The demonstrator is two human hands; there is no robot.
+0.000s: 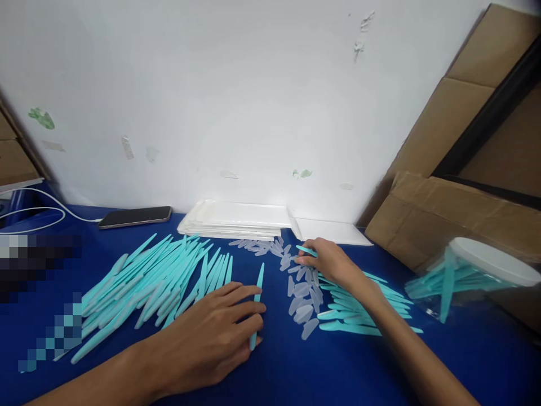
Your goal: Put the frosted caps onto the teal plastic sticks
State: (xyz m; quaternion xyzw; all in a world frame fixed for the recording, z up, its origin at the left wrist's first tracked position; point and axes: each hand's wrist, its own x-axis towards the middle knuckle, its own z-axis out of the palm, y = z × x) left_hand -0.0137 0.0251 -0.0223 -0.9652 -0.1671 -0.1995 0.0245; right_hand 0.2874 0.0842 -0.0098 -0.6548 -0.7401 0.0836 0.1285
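Note:
My left hand (224, 327) rests low over the blue table, its fingers closed around a slim teal eyebrow razor (260, 276) that points away from me. Farther off, my right hand (325, 259) pinches another teal razor (305, 250), of which only one end shows. Just below the right fingers lie many small translucent blade caps (302, 290), in a curved band. To the left of my left hand spreads a large pile of teal razors (160, 282), many with caps on. A smaller group of razors (350, 310) lies under my right forearm, partly hidden by it.
White flat packets (236, 217) are stacked against the wall, with another white sheet (329, 230) beside them. A phone (135, 217) on a white cable lies at back left. At right stand a clear white-lidded tub (499, 262) containing teal razors and cardboard boxes (448, 225).

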